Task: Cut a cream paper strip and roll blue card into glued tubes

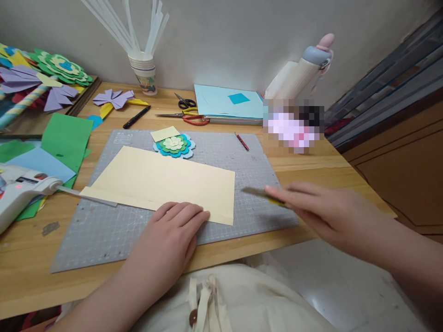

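Note:
A cream sheet of paper (166, 177) lies on the grey cutting mat (104, 240), with a crease along its near edge. My left hand (176, 230) rests on that near edge, palm down, its fingers lying flat and close together. To the right of the paper, my right hand (311, 207) is raised above the mat, closed around a blurred, dark flat tool (258, 192) with a yellow part. The tool points left and does not touch the paper. Behind the sheet sit a layered paper flower (175, 145) and a small cream piece (165, 133).
At the left, a white glue gun (24, 189) lies by green paper (65, 138). Scissors (173, 115), a black pen (137, 117), a cup of glue sticks (143, 76) and blue paper (214, 99) stand or lie behind the mat. A bottle (304, 74) leans back right.

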`<state>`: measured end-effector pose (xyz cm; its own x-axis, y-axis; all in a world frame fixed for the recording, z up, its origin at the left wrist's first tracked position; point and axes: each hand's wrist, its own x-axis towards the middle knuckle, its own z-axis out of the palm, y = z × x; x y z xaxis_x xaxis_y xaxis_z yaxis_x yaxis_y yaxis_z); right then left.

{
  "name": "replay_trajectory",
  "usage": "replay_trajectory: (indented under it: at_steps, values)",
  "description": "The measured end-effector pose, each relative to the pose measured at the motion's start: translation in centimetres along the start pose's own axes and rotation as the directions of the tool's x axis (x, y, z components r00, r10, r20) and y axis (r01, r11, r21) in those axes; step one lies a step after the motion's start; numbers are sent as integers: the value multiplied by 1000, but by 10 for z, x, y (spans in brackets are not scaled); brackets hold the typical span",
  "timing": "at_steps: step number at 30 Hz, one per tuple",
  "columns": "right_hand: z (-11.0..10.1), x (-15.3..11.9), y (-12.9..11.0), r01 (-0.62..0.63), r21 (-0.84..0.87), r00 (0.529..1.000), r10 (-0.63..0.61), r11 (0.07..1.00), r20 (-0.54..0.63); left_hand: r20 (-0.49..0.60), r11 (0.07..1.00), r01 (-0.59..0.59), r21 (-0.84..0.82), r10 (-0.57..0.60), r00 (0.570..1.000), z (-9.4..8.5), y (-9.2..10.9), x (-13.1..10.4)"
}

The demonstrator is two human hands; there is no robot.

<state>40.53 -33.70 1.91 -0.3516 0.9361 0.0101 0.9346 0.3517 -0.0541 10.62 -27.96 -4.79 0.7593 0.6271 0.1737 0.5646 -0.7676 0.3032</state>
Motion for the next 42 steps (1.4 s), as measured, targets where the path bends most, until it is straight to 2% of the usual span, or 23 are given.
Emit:
replay_trajectory:
  at_steps: [3, 7, 9, 11, 14, 16, 17, 20, 23, 29, 32, 36, 38, 39, 40, 42]
  values:
    - [25, 22, 19, -125, 255, 985, 151, 959, -85, 2, 997, 72, -24, -72, 997, 2, 3, 5]
    - [62, 60, 35, -203, 402, 946, 285, 893, -153, -7, 979, 201, -30, -201, 980, 3, 6, 10]
    - [69, 75, 37, -213, 367, 940, 292, 905, -174, -7, 969, 247, -26, -247, 969, 2, 6, 10]
    - [67, 83, 33, -217, 307, 929, 293, 927, -227, -5, 965, 262, -31, -262, 965, 1, 6, 10]
    - [58, 86, 14, -77, 292, 946, 162, 953, -282, 9, 965, 254, -61, -254, 967, 0, 4, 10]
    - [54, 87, -3, 61, 335, 976, 15, 940, -219, 16, 965, 250, -75, -250, 968, 1, 4, 10]
    - [53, 88, -11, 76, 353, 985, -15, 932, -172, 18, 966, 247, -79, -247, 969, 1, 4, 10]
    - [52, 100, -28, 6, 321, 999, 6, 947, -34, 7, 974, 214, -79, -214, 977, 2, 4, 10]
    - [49, 120, -33, -42, 234, 997, 25, 971, 74, -4, 982, 176, -73, -177, 984, 2, 6, 9]
    - [36, 158, -33, -143, 215, 954, 77, 966, 289, -15, 982, 150, -114, -152, 988, -1, 11, -2]
    - [29, 165, -37, -158, 251, 943, 71, 955, 325, -46, 975, 151, -165, -160, 986, -3, 12, -12]
    - [24, 155, -37, -109, 399, 945, -30, 910, 326, -190, 970, 106, -219, -149, 971, -6, 10, -28]
    - [24, 144, -33, -83, 523, 951, -89, 848, 296, -262, 964, 70, -255, -139, 955, -7, 9, -35]
    - [24, 137, -31, -82, 616, 956, -113, 783, 271, -295, 961, 45, -273, -128, 947, -8, 8, -39]
    - [25, 130, -28, -96, 740, 963, -126, 666, 238, -331, 957, 12, -290, -112, 937, -8, 8, -41]
    - [28, 116, -26, -126, 927, 981, -94, 352, 170, -412, 940, -35, -341, -116, 904, -6, 8, -43]
